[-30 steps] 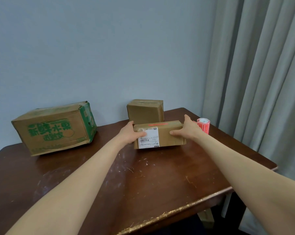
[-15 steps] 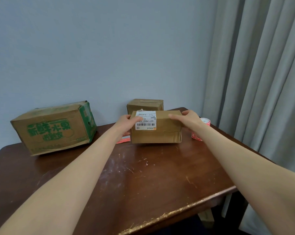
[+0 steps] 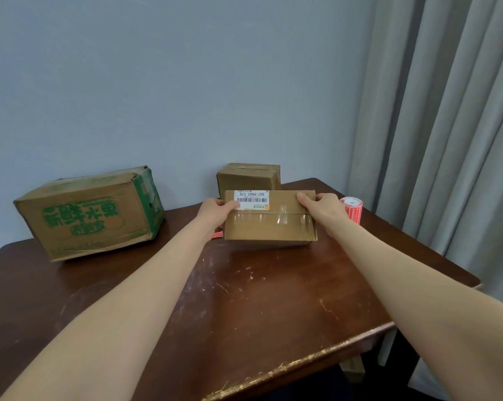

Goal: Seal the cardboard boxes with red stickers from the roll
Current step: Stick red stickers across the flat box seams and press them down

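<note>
A small flat cardboard box [image 3: 269, 224] with a white barcode label and clear tape across its face is tilted up off the dark wooden table [image 3: 244, 299]. My left hand [image 3: 215, 214] grips its left end and my right hand [image 3: 321, 208] grips its right end. The roll of red stickers [image 3: 353, 211] stands on the table just right of my right hand. A loose red sticker [image 3: 217, 234] lies on the table under my left wrist, partly hidden.
A big box with green print [image 3: 91, 211] lies at the table's back left. A small plain box [image 3: 248, 178] stands behind the held one, against the blue wall. Grey curtains [image 3: 447, 125] hang on the right. The table's front edge [image 3: 302, 363] is chipped.
Both hands have rolled the small box toward me: the label moved from the front face up to the top, and the taped face now points at me.
</note>
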A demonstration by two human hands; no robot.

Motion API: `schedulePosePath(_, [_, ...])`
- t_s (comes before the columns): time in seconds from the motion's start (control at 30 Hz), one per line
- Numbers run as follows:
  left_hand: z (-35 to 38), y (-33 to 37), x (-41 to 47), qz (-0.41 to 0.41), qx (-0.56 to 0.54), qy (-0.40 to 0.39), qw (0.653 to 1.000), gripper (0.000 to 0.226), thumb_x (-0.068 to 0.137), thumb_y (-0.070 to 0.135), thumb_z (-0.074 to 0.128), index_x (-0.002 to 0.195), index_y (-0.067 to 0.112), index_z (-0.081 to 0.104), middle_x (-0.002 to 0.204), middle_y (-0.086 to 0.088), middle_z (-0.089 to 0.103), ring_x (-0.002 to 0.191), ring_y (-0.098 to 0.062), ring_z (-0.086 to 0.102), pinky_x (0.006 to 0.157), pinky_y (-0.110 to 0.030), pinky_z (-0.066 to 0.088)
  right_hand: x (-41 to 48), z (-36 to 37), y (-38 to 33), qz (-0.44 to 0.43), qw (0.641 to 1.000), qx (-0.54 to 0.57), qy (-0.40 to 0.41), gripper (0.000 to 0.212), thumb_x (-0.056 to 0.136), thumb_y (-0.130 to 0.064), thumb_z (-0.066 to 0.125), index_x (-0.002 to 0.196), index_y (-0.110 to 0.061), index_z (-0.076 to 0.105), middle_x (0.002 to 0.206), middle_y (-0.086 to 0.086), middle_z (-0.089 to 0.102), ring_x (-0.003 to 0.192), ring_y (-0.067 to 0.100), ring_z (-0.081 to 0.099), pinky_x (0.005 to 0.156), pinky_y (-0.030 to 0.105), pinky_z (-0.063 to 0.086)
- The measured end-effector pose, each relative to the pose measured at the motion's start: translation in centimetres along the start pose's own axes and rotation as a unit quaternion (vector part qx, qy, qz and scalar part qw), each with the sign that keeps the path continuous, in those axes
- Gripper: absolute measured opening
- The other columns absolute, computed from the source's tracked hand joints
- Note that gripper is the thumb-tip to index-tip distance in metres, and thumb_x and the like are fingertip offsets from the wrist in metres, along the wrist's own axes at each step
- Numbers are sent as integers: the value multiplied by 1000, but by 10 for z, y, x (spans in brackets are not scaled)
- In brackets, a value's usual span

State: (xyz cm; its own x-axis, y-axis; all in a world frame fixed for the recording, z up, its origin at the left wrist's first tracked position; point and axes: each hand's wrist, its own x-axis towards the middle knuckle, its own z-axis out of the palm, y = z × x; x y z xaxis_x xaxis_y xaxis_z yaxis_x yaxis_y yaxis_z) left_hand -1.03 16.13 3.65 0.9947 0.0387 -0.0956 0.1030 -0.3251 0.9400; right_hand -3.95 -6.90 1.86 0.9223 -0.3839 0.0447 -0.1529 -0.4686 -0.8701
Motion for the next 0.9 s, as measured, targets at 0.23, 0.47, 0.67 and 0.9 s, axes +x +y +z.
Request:
schedulePosePath(0.23, [6,-7,3,-7,25,-2,1000,38,95,20,56,128,3,54,123,-9,60,107,-24,57,93,-35,46,3,9,-1,13,997,-71,-4,45,96,-45,40,110,-9,63,102,9,65,87,27,57,75,34,44])
schedulePosePath(0.47, [10,-13,13,-2,55,3,998,36,93,18,57,126,4,58,119,-8,60,101,-21,52,85,-29,41,4,16,-1,27,994,-102,-1,40,94,-33,38,117,-7,60,111,12,64,93,31,58,75,33,42])
schedulePosePath(0.67, [12,-20,20,4,71,8,997,32,91,22,58,120,10,60,111,-4,58,99,-21,52,82,-30,39,9,24,0,32,992,-124,1,41,94,-30,39,124,-6,56,116,13,62,95,31,57,76,33,43])
schedulePosePath(0.9, [-6,-29,35,33,187,80,979,28,96,17,43,113,11,65,110,-8,62,104,-29,56,85,-33,44,3,37,-23,-53,955,-283,67,50,94,-29,47,140,-13,39,142,15,38,130,36,34,101,44,36])
